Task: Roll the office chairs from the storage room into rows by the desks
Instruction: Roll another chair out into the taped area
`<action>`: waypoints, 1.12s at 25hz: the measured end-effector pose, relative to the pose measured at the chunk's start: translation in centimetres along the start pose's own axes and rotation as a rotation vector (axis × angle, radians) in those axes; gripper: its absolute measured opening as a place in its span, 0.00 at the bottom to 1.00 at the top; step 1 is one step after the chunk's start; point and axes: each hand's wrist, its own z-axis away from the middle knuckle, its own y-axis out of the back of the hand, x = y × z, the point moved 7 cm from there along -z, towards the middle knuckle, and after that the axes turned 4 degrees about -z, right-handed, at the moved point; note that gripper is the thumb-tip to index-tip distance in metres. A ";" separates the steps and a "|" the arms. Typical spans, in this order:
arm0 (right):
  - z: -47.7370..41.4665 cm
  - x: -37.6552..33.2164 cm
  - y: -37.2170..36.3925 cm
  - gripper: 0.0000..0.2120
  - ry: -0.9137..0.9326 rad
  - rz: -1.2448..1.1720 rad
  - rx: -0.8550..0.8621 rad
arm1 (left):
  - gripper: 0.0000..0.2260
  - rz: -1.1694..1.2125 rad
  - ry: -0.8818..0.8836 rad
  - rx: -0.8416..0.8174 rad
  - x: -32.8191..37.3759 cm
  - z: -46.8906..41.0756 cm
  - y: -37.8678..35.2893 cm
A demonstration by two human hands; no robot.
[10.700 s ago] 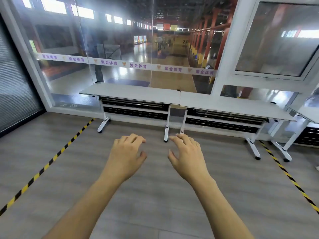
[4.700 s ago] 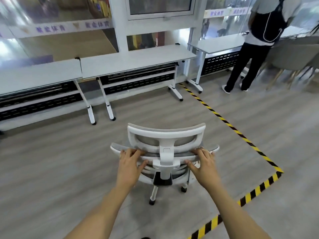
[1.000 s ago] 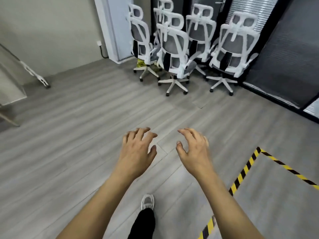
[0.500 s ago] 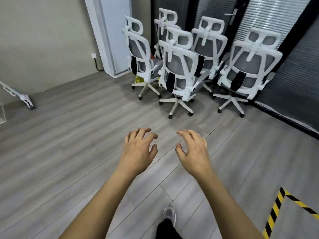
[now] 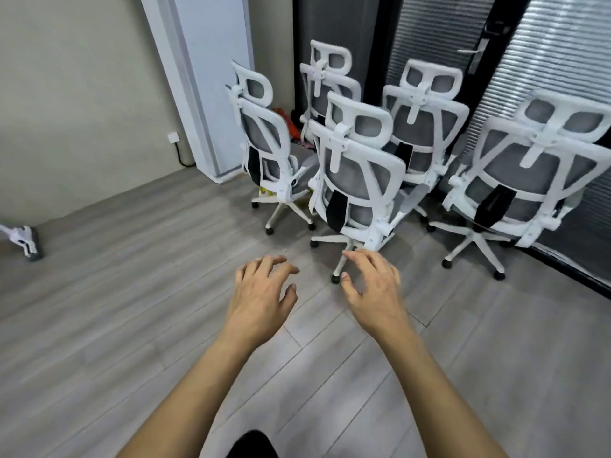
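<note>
Several white-framed office chairs with grey mesh backs stand bunched in the far corner, backs turned to me. The nearest chair [image 5: 358, 180] is straight ahead, with another chair [image 5: 267, 150] to its left and a third [image 5: 532, 180] at the right. My left hand [image 5: 261, 299] and my right hand [image 5: 377, 289] are held out side by side over the floor, fingers spread, holding nothing. My right fingertips overlap the nearest chair's wheeled base in the picture, and whether they touch it I cannot tell.
Grey plank floor [image 5: 132, 309] stretches to the left and toward me. A white door panel [image 5: 205, 81] leans at the corner beside a beige wall. Dark blinds [image 5: 555, 61] run behind the chairs. A white table foot [image 5: 24, 241] pokes in at the left edge.
The chairs have grown larger and closer as I walk toward them. Both hands stay out in front, empty. The yellow-black floor tape has left the view.
</note>
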 end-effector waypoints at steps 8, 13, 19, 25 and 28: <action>-25.9 5.9 -8.8 0.18 -0.081 0.025 0.071 | 0.12 0.090 -0.094 0.024 -9.6 -27.6 -6.0; -39.3 10.1 -11.1 0.17 -0.167 0.043 0.168 | 0.13 0.063 -0.239 -0.034 -11.6 -44.1 -9.5; -50.0 18.4 -11.7 0.16 -0.308 0.114 0.269 | 0.13 0.087 -0.407 -0.076 -9.7 -60.1 -15.1; -55.7 26.7 -14.9 0.18 -0.503 0.214 0.220 | 0.19 0.084 -0.480 -0.179 -9.8 -70.9 -23.0; -55.4 28.8 -15.8 0.25 -0.612 0.343 0.180 | 0.21 0.077 -0.510 -0.205 -10.5 -74.4 -25.5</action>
